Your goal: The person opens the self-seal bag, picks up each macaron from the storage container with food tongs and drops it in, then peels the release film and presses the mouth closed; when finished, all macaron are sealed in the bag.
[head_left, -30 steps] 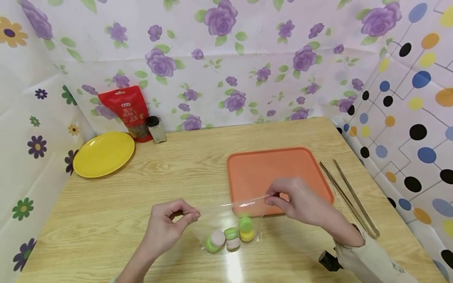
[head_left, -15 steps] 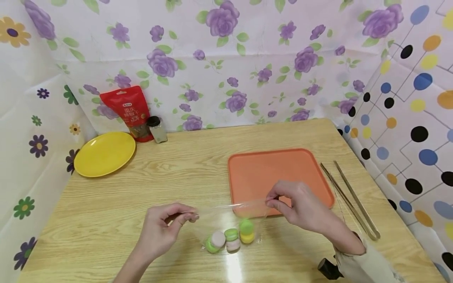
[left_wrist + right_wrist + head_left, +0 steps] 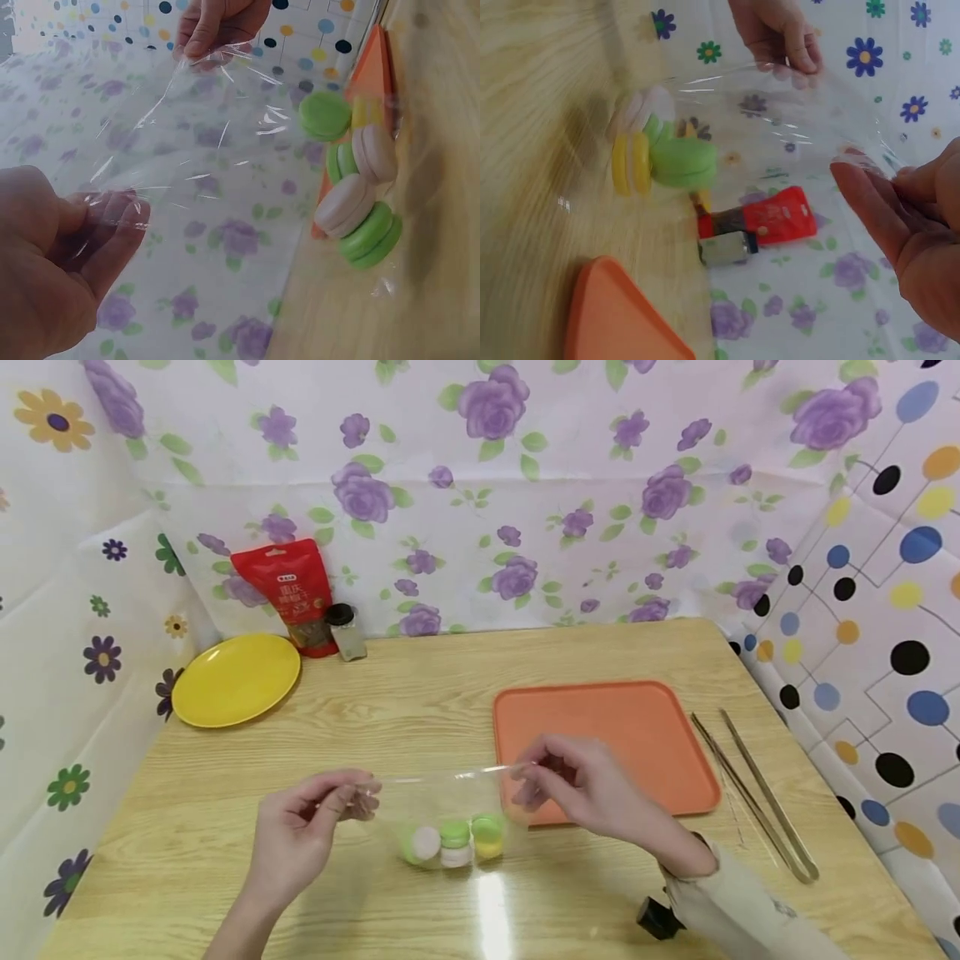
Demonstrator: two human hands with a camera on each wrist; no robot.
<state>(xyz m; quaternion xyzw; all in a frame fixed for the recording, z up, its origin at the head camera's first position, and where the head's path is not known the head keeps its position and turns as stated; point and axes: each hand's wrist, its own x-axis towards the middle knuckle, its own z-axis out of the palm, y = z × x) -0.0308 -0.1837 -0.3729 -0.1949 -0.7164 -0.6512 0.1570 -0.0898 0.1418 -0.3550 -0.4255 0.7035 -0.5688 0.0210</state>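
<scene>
A clear plastic bag (image 3: 442, 797) with several green, pale pink and yellow macarons (image 3: 455, 843) along its bottom is stretched between both hands. My left hand (image 3: 296, 831) pinches its upper left corner, thumb in front and fingers showing through the film. At the upper right corner my right hand (image 3: 596, 793) pinches the film in the same way. In the left wrist view the macarons (image 3: 347, 206) lie against each other inside the bag. The right wrist view shows the bag's mouth edge running from one hand to the other. That view also has a yellow macaron (image 3: 631, 163).
An orange tray (image 3: 622, 735) lies behind the right hand, partly covered by it. Metal tongs (image 3: 772, 802) rest at the table's right side. At the back left are a yellow plate (image 3: 236, 681), a red pouch (image 3: 288, 589) and a black-lidded jar (image 3: 347, 633).
Both hands have moved left with the bag, the right hand farther. The fingers have spread behind the film. Tray, tongs and plate keep their places; the head view has shifted slightly.
</scene>
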